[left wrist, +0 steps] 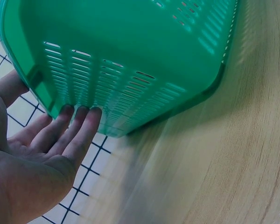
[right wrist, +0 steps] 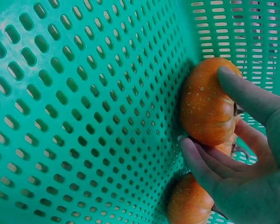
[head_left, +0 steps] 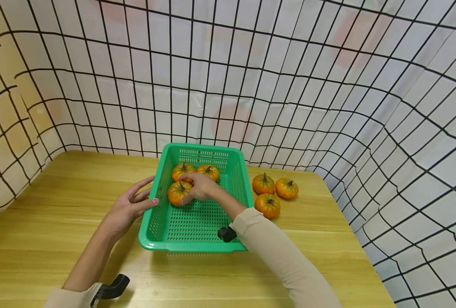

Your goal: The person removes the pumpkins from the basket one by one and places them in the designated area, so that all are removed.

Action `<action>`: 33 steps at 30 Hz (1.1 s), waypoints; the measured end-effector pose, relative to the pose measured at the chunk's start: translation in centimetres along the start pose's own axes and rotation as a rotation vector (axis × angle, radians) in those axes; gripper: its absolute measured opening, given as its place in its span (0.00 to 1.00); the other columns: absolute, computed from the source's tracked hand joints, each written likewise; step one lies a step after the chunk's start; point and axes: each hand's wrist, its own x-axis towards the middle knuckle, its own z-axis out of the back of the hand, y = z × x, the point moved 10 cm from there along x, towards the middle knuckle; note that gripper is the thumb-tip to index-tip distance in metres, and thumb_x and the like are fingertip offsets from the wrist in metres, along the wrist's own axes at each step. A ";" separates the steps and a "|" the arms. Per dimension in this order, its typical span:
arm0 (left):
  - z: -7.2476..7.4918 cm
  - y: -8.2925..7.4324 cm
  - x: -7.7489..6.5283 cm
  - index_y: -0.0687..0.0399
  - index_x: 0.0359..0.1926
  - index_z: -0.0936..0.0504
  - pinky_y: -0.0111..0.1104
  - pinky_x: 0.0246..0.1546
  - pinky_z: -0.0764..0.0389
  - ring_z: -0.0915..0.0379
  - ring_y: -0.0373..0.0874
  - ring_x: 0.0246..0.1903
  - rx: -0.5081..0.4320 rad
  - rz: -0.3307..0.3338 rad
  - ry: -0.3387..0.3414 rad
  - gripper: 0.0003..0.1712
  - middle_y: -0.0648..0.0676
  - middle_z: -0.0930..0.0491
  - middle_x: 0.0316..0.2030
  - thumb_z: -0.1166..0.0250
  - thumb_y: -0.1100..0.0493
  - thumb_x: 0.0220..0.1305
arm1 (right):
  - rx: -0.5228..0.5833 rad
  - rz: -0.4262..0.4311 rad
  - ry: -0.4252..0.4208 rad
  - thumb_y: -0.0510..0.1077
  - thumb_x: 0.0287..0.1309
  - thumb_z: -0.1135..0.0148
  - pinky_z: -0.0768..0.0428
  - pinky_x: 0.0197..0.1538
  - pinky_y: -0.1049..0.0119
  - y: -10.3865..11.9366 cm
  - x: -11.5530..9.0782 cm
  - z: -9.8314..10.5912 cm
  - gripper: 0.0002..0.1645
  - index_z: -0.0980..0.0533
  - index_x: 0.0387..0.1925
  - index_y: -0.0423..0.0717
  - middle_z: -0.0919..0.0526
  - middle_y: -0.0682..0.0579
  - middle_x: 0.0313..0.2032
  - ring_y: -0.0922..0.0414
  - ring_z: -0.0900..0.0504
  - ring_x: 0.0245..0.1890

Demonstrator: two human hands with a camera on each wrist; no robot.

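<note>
A green plastic basket (head_left: 191, 246) with perforated walls stands on the wooden table. Inside it, three small orange pumpkins sit toward the far left. My right hand (head_left: 201, 187) reaches in and grips the nearest pumpkin (head_left: 177, 194); in the right wrist view, thumb and fingers lie on opposite sides of this pumpkin (right wrist: 207, 100). The other two, a left pumpkin (head_left: 182, 170) and a right pumpkin (head_left: 208, 170), rest just behind it. My left hand (head_left: 125, 209) holds the basket's left side, thumb over the rim and fingers (left wrist: 84, 135) against the outer wall.
Right of the basket, three more pumpkins sit close together on the table (head_left: 343, 252): a left one (head_left: 263, 185), a right one (head_left: 287, 188) and a near one (head_left: 267, 206). A white sheet with a black grid (head_left: 220, 77) encloses the back and sides.
</note>
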 end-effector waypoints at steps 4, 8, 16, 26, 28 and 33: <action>0.0 0.1 0.0 0.46 0.80 0.47 0.32 0.53 0.20 0.22 0.43 0.59 -0.005 0.001 0.000 0.44 0.68 0.41 0.75 0.36 0.59 0.71 | -0.004 -0.002 -0.002 0.54 0.51 0.21 0.23 0.64 0.51 0.1 -0.1 0.0 0.46 0.30 0.71 0.65 0.31 0.51 0.72 0.48 0.28 0.68; 0.1 0.2 -0.1 0.46 0.80 0.47 0.32 0.53 0.20 0.23 0.43 0.59 0.001 0.002 -0.004 0.44 0.67 0.41 0.75 0.35 0.59 0.71 | 0.010 -0.007 -0.007 0.53 0.51 0.20 0.23 0.63 0.51 0.2 -0.1 0.1 0.45 0.29 0.70 0.64 0.30 0.50 0.72 0.48 0.27 0.67; 0.2 0.2 0.0 0.45 0.80 0.46 0.33 0.54 0.20 0.23 0.45 0.59 0.001 0.005 -0.005 0.44 0.67 0.41 0.75 0.35 0.59 0.70 | 0.058 0.017 -0.008 0.51 0.50 0.20 0.22 0.62 0.50 0.3 0.0 0.3 0.45 0.28 0.70 0.62 0.29 0.49 0.71 0.46 0.25 0.65; 0.0 0.1 0.2 0.46 0.80 0.47 0.33 0.54 0.20 0.22 0.43 0.59 -0.005 0.001 0.003 0.44 0.67 0.40 0.75 0.35 0.59 0.70 | 0.060 -0.002 -0.024 0.53 0.49 0.19 0.19 0.56 0.52 -0.1 -0.7 1.3 0.45 0.28 0.69 0.65 0.26 0.48 0.69 0.48 0.23 0.60; 0.0 0.1 0.2 0.46 0.80 0.47 0.33 0.54 0.20 0.21 0.43 0.58 -0.006 0.000 0.003 0.44 0.67 0.40 0.75 0.35 0.59 0.70 | 0.058 0.006 -0.031 0.52 0.49 0.19 0.19 0.56 0.51 0.0 -0.9 1.7 0.45 0.28 0.69 0.64 0.26 0.47 0.68 0.48 0.23 0.60; 0.1 0.1 0.1 0.46 0.80 0.47 0.33 0.53 0.19 0.21 0.42 0.57 -0.005 -0.006 0.002 0.44 0.68 0.41 0.75 0.35 0.60 0.70 | 0.069 0.013 -0.053 0.52 0.48 0.20 0.22 0.61 0.49 0.0 -1.4 2.7 0.45 0.28 0.69 0.64 0.31 0.50 0.72 0.47 0.26 0.65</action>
